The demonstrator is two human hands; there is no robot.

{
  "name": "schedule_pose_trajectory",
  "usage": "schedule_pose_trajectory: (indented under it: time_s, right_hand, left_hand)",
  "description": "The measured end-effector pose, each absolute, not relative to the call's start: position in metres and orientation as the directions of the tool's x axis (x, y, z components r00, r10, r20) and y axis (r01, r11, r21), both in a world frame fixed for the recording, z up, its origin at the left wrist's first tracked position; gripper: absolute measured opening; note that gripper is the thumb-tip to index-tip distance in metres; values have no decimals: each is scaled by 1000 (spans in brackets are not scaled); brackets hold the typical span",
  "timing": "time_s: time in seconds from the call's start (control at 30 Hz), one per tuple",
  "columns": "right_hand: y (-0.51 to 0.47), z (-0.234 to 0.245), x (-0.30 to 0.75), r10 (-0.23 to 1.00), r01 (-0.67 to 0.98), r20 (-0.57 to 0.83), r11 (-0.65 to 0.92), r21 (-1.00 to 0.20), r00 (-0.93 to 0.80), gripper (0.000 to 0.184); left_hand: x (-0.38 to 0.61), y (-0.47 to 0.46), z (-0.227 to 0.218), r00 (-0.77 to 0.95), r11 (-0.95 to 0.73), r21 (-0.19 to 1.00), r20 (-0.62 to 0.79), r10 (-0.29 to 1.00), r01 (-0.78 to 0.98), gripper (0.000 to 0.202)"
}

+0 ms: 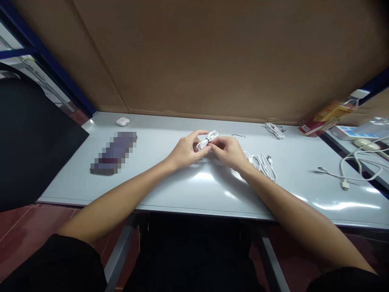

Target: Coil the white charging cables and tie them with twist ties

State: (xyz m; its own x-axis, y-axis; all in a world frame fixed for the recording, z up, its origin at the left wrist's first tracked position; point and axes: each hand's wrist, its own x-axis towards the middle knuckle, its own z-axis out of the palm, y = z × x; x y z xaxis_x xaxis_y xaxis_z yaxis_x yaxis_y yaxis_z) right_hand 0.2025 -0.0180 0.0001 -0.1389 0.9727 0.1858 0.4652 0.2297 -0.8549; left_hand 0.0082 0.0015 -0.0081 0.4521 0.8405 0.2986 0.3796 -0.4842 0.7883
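A small coiled white cable [213, 135] with a dark tie round its middle is held above the table. My left hand [189, 149] grips the bundle from the left, thumb below and fingers behind. At the dark tie, my right hand [226, 151] pinches thumb and forefinger together; whether they hold the tie or the cable itself is hard to see. Partly behind my right wrist lies a loosely folded white cable [263, 165] with a USB plug. Thin dark ties [238, 136] lie just beyond my right hand.
Another tied white cable [275, 130] lies at the back. On the right are a loose white cable [345, 184] and a tilted drink bottle [330, 115]. A white earphone case [123, 121] and a blurred-out phone-like object [114, 154] lie left. A cardboard wall [194, 61] stands behind.
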Motion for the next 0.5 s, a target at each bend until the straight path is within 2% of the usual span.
schedule_pose_trajectory:
  time_s: [0.07,0.13,0.27,0.4,0.5]
  right_hand:
    - [-18,1,204,943,549,287,333,-767,-171,17]
    - [-19,2,206,918,589,323,395,-705,-229,18]
    - [-24,4,203,855,584,366,519,-624,-368,21]
    - [-28,4,201,750,530,456,661,-531,-479,27]
    - [-28,6,203,695,529,488,718,-452,-528,31]
  left_hand:
    - [8,0,-5,534,-544,773,325,781,326,53]
    - [6,1,-2,578,-590,751,351,737,296,44]
    - [-1,7,6,520,-642,685,431,738,344,33]
    - [-6,13,7,509,-560,776,370,777,291,43]
    - [-4,13,6,512,-462,853,293,808,242,40]
